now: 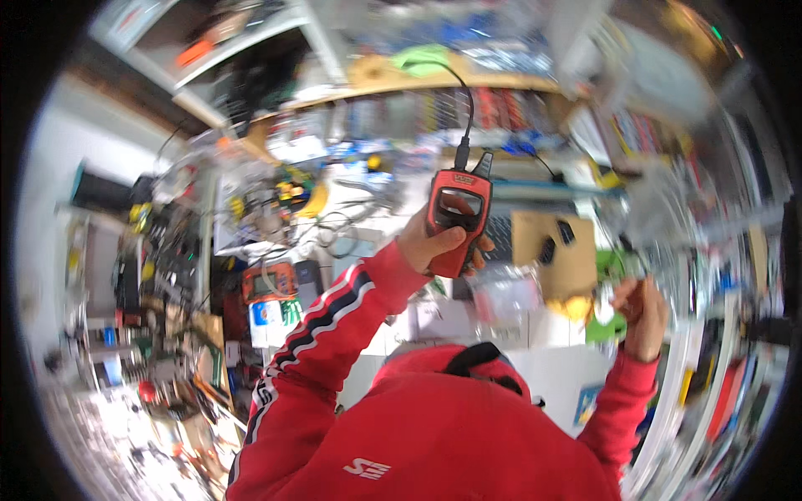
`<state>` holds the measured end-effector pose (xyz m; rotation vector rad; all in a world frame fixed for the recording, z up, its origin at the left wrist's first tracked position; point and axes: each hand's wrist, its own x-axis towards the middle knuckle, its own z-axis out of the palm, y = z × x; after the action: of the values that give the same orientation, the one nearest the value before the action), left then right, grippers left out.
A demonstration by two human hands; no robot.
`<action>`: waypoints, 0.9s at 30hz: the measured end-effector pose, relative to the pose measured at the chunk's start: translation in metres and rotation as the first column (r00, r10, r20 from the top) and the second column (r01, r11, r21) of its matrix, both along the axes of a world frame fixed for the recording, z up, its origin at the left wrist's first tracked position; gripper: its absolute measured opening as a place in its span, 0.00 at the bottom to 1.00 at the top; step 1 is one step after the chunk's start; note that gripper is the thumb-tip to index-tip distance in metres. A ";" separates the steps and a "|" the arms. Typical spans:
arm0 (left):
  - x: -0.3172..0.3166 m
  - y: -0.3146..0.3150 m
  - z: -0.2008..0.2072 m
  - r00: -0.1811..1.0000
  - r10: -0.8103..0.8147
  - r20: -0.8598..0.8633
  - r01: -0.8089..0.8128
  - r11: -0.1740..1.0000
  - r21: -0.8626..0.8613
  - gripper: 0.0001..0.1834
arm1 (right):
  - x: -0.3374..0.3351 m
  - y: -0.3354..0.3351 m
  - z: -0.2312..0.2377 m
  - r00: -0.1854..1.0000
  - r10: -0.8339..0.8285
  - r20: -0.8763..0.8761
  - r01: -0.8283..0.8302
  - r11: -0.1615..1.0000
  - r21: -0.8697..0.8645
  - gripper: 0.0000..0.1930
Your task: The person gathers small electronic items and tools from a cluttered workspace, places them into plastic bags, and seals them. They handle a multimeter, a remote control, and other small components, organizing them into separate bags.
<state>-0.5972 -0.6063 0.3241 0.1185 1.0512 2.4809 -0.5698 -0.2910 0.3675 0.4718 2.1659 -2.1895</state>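
Cluttered workbench (547,334), hands (420,244) (647,321) apart, left around device (462,219)

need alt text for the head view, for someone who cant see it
A person's left hand grips a red-and-black handheld device, a black cable leading from its top, in front of a cluttered white workbench. The blurred right hand is off to the right, apart from the device.

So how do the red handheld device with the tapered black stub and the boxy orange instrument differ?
The red handheld device is held in the left hand; the orange instrument sits unheld, farther left. The device looks slim, the instrument broader. Both have dark parts.
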 end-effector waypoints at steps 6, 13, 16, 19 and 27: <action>0.017 -0.092 0.029 0.915 0.306 -0.262 -0.357 0.918 -0.175 0.25 | -0.005 -0.029 -0.023 0.988 0.155 0.010 -0.155 0.986 -0.059 0.18; 0.018 -0.155 0.042 0.821 0.449 -0.353 -0.547 0.796 -0.259 0.21 | -0.015 -0.054 -0.032 0.971 0.237 0.022 -0.236 0.970 -0.053 0.18; 0.004 -0.165 0.047 0.769 0.475 -0.428 -0.613 0.738 -0.281 0.25 | -0.014 -0.059 -0.035 0.974 0.222 0.041 -0.218 0.973 -0.070 0.17; -0.003 -0.167 0.051 0.756 0.493 -0.430 -0.617 0.756 -0.218 0.17 | -0.011 -0.061 -0.036 0.969 0.243 0.032 -0.240 0.967 -0.085 0.17; -0.005 -0.126 0.037 0.835 0.359 -0.417 -0.496 0.819 -0.287 0.21 | -0.002 -0.064 -0.036 0.958 0.283 0.040 -0.279 0.957 -0.085 0.17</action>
<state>-0.6026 -0.7322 0.3613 0.2190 1.8911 2.6385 -0.5722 -0.3553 0.3314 0.1982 1.9712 -2.0735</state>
